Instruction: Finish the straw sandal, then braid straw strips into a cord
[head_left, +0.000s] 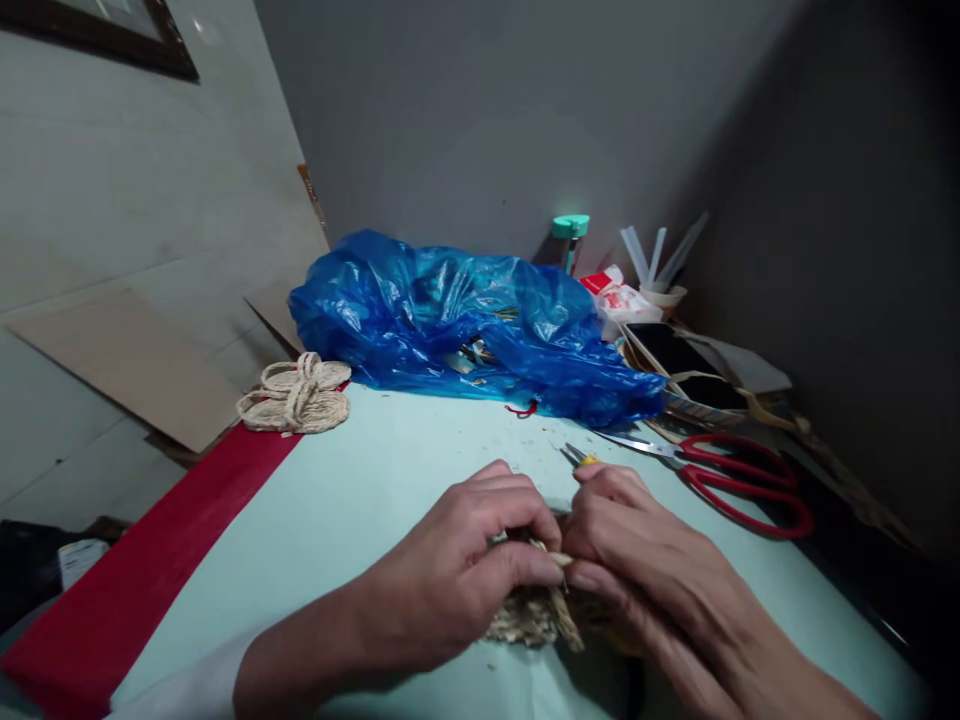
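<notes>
My left hand (457, 570) and my right hand (637, 550) meet over a small piece of woven straw (532, 615) that lies on the pale green table top (375, 490). Both hands are closed, fingers pinching the straw piece where they touch. A small tool with a yellow part (581, 458) pokes out above my right hand's knuckles; whether that hand holds it is hidden. Most of the straw piece is covered by my fingers.
Red-handled scissors (727, 475) lie to the right of my hands. A crumpled blue plastic bag (472, 320) fills the back of the table. A coiled straw bundle (296, 395) rests at the back left, by a red strip (150, 560). Bottles and clutter stand at the back right.
</notes>
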